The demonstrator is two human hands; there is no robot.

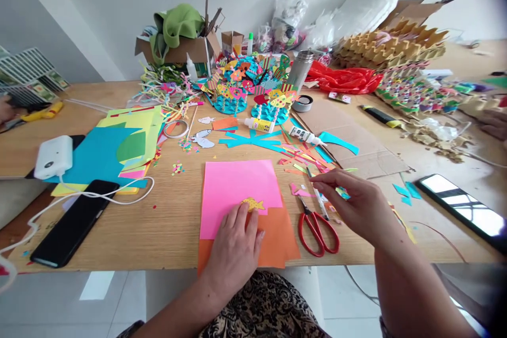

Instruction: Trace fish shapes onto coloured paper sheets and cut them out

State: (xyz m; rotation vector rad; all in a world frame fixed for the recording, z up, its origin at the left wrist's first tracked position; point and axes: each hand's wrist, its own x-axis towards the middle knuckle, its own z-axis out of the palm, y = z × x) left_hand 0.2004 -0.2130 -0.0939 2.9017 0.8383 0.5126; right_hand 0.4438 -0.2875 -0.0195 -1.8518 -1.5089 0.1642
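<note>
Left hand [233, 245]: grip released, flat, fingertips pressing the yellow paper fish [252, 204].
Yellow paper fish: already cut out, on the pink sheet [237, 182] under that grip; glued or loose, cannot tell.
Right hand [356, 206]: fingers pinched at a white pen [317, 194]; grasping or not, cannot tell.
Red scissors [318, 228]: idle just left of this grip.

On paper sheet [237, 190] lay fish cutout [252, 204], w/ left hand [233, 248] just before it. Right of sheet, on surface [170, 232], sat scissors [317, 229]; phone [73, 222] far left.
</note>
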